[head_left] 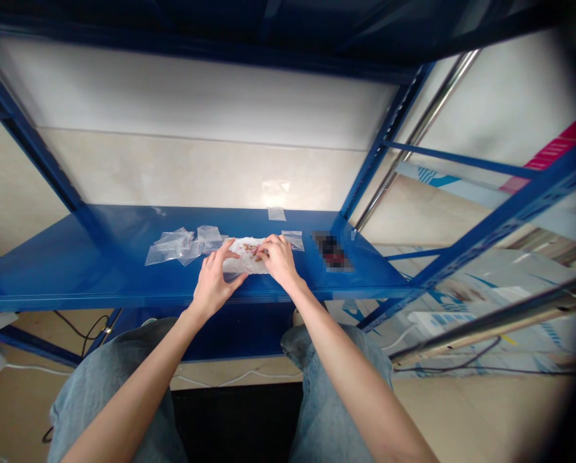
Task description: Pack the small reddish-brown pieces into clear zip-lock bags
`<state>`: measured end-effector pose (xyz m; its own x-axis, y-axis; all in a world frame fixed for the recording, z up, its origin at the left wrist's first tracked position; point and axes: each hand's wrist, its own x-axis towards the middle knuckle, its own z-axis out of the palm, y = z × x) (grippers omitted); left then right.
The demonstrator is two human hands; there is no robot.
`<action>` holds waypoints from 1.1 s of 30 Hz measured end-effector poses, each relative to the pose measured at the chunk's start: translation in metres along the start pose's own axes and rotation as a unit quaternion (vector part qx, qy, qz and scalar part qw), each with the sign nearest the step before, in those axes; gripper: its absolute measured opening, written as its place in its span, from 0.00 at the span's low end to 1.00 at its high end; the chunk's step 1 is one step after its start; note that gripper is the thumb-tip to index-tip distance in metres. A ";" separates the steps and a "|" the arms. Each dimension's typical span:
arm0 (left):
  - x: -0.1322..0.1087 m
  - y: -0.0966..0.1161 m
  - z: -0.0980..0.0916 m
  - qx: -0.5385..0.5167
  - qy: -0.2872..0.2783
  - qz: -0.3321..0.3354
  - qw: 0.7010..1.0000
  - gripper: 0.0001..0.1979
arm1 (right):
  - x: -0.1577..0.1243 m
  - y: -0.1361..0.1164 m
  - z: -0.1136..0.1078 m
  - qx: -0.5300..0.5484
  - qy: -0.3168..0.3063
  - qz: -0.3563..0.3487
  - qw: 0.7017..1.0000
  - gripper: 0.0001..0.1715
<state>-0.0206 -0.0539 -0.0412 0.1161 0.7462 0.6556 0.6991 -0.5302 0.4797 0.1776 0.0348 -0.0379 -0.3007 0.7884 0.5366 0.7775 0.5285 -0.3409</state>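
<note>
A white, uneven-edged sheet or pouch (243, 265) lies near the front of the blue shelf, with small reddish-brown pieces (252, 250) on it; their kind is too small to tell. My left hand (215, 275) rests at its left end, thumb and fingers spread apart along the edge. Over its right side, my right hand (279, 258) has thumb and fingertips pinched together among the small pieces. What the pinch holds, if anything, is hidden. Clear plastic zip bags (171, 244) lie in a loose pile left of my left hand.
Another clear bag (294, 240) lies just beyond my right hand, and one more (276, 213) by the back edge. A blurred-out dark object (333, 252) sits at the right. Blue posts (387, 145) frame the shelf (99, 270), and an upper shelf (196, 51) hangs overhead.
</note>
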 end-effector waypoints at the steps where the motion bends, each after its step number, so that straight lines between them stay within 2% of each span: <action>1: 0.000 0.000 0.000 -0.005 0.000 -0.002 1.000 0.42 | 0.000 -0.001 -0.001 0.011 0.007 -0.002 1.000 0.06; 6: 0.001 0.000 0.000 -0.021 0.003 -0.011 1.000 0.44 | -0.001 -0.016 -0.019 0.162 0.086 -0.002 0.983 0.04; 9: 0.001 0.000 0.000 -0.033 0.001 -0.014 0.999 0.44 | -0.008 -0.029 -0.027 0.247 0.075 -0.015 0.966 0.03; 12: 0.001 -0.001 0.001 -0.035 -0.002 -0.014 0.999 0.44 | -0.014 -0.039 -0.025 0.267 0.055 -0.027 0.962 0.04; 18: 0.000 -0.004 0.002 -0.036 0.007 -0.012 0.999 0.45 | -0.011 -0.033 -0.015 0.228 0.056 -0.010 0.972 0.06; 22: 0.000 -0.003 0.001 -0.037 0.009 -0.013 0.999 0.44 | -0.005 -0.014 -0.014 0.136 0.071 0.021 0.988 0.06; 25: 0.000 -0.001 0.001 -0.033 0.006 -0.014 0.999 0.44 | -0.005 -0.006 -0.011 0.076 0.050 0.046 0.995 0.04; 33: 0.000 0.002 0.000 -0.018 -0.001 -0.009 1.000 0.43 | -0.006 -0.008 -0.001 0.010 0.028 0.054 0.998 0.03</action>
<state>-0.0193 -0.0545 -0.0404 0.1048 0.7571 0.6448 0.6748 -0.5304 0.5131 0.1743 0.0253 -0.0375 -0.1832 0.8226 0.5383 0.7929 0.4473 -0.4137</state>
